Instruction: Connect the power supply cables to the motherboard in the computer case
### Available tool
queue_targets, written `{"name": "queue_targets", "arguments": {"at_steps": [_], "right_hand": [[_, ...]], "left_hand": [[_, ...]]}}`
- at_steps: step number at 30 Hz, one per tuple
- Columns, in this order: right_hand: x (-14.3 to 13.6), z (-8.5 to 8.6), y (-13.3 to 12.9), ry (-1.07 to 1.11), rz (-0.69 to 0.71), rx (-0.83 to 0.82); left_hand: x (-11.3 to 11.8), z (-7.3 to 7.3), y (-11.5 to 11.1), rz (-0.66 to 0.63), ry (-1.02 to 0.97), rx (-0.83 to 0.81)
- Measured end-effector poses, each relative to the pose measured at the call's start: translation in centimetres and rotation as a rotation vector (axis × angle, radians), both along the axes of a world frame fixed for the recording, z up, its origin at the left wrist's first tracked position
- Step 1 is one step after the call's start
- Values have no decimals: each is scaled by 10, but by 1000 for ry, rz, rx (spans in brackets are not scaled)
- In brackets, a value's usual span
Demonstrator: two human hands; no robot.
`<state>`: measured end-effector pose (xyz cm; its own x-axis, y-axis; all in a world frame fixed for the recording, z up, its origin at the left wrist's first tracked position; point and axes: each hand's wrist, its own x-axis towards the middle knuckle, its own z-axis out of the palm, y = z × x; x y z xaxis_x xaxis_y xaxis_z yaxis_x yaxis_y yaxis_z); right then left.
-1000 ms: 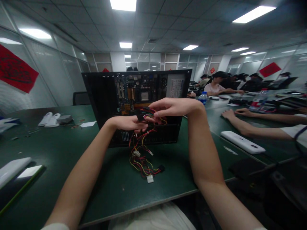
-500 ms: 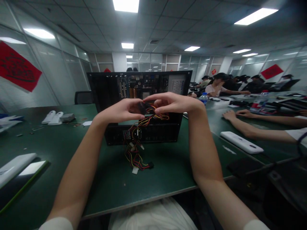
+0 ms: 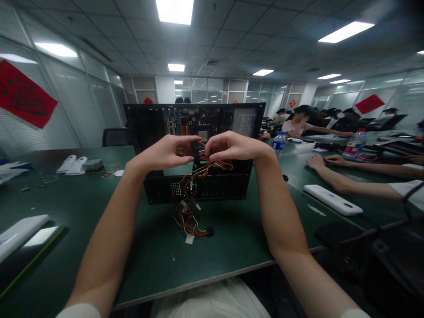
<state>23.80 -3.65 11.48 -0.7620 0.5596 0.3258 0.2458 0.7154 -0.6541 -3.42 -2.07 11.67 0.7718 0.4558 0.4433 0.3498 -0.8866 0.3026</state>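
Two hands meet before the open computer case (image 3: 195, 150): my left hand (image 3: 165, 152) and right hand (image 3: 232, 148) each pinch the wire bundle (image 3: 190, 194) near its top, its connectors trailing onto the desk (image 3: 82, 207). Step in hand, I judge: working one connector; next calls for a firm, steady grip.

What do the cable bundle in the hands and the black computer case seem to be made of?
The cable bundle: thin wires in glossy red, yellow and black plastic insulation, ending in what look like moulded plastic plugs, white and black. The computer case: probably sheet metal painted matt black, judging by its flat thin panels and the perforated grille low down. Both hands' fingers pinch the wires.
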Motion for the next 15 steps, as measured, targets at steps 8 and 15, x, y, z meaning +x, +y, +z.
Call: {"name": "queue_targets", "arguments": {"at_steps": [8,15], "right_hand": [[-5,-10,8,120,-4,-49],[-10,-14,14,127,11,-47]], "left_hand": [[5,1,-6,11,49,232],[18,-5,-1,27,77,383]]}}
